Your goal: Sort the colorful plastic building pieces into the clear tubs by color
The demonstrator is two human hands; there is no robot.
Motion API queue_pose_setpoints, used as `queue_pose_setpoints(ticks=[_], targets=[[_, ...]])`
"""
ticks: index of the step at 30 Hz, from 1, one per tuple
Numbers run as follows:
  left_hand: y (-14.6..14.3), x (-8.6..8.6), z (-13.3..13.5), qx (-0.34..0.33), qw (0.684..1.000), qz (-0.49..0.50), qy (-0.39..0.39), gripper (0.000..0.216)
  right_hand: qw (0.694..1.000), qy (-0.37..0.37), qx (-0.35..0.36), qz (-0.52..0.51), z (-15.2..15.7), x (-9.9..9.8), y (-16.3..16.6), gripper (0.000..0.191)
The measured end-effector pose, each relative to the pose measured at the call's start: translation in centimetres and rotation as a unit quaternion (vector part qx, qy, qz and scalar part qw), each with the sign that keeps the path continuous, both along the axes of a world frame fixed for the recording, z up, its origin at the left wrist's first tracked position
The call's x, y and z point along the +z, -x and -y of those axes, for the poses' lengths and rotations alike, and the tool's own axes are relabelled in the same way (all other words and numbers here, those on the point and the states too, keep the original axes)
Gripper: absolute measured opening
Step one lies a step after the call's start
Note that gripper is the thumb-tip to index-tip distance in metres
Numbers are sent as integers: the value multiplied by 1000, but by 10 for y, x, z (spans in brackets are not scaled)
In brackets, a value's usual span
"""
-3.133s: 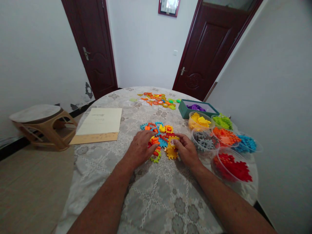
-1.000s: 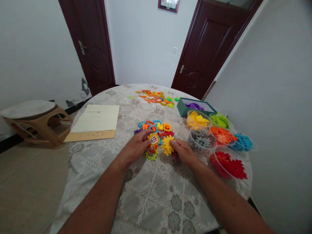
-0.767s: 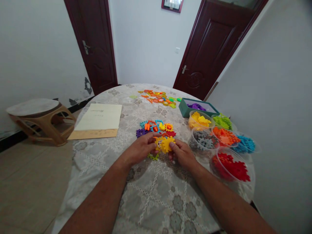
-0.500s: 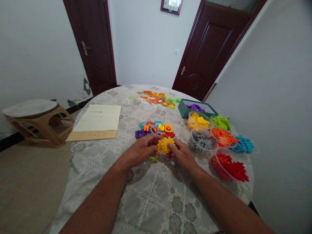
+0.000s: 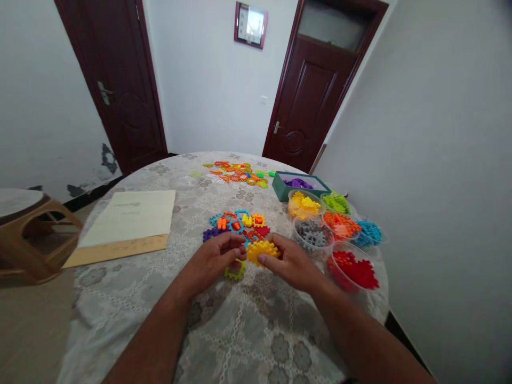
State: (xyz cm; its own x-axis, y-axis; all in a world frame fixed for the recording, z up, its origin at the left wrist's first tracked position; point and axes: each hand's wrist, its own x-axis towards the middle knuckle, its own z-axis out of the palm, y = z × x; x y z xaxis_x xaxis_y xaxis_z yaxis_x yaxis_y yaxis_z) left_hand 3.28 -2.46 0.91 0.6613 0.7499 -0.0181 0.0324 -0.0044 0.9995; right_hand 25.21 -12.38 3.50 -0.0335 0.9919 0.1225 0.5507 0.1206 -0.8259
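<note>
Both hands grip one yellow toothed piece (image 5: pixel 262 250), low over the table (image 5: pixel 240 330), just on the near side of the multicoloured assembly (image 5: pixel 237 226). Its long axis runs left to right between the hands. The left hand (image 5: pixel 211 261) pinches its left edge and the right hand (image 5: pixel 290 262) its right edge, fingers curled and forearms converging. A green frame piece (image 5: pixel 234 272) lies below the left fingers.

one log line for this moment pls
left hand: pinches yellow piece | right hand: pinches same piece | near left hand: lime piece on table | beyond hands: mixed pieces
</note>
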Motion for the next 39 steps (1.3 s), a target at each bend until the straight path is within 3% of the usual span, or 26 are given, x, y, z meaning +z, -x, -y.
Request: queue_pose_setpoints(ticks=[2, 5, 8, 12, 18, 22, 24, 27, 29, 31, 34, 36, 39], targets=[[1, 2, -2, 61, 998, 7, 12, 37, 988, -36, -23, 148, 4, 30, -15, 18], [3, 4, -7, 151, 988, 30, 15, 37, 940, -58, -66, 330, -5, 71, -51, 14], [6, 5, -11, 218, 974, 54, 19, 35, 881, -38, -112, 457, -34, 92, -98, 19], [9, 7, -12, 265, 962, 62, 17, 35, 808, 50, -212, 547, -81, 91, -156, 30], [11, 6, -16, 271, 961, 62, 17, 35, 783, 74, -293, 543, -107, 71, -188, 39], [12, 5, -17, 287, 956, 62, 8, 34, 785, 68, -302, 537, -101, 71, -177, 33], [13, 5, -18, 297, 953, 59, 1, 31, 796, 20, -300, 526, -92, 73, -160, 31], [13, 2, -19, 308, 950, 55, -18, 29, 846, -101, -248, 461, -73, 68, -118, 29], [14, -2, -21, 309, 949, 49, -32, 28, 898, -131, -166, 385, -59, 58, -83, 26], [15, -5, -23, 307, 950, 21, -57, 28, 943, -94, -62, 314, -48, 41, -48, 21], [19, -6, -24, 314, 936, -68, -144, 24, 963, -36, 56, 262, -39, 12, -6, 16], [22, -3, -22, 326, 917, -117, -199, 22, 961, -26, 90, 261, -37, -5, 14, 14], [26, 0, -21, 336, 904, -143, -224, 23, 953, -20, 79, 293, -31, -25, 33, 26]])
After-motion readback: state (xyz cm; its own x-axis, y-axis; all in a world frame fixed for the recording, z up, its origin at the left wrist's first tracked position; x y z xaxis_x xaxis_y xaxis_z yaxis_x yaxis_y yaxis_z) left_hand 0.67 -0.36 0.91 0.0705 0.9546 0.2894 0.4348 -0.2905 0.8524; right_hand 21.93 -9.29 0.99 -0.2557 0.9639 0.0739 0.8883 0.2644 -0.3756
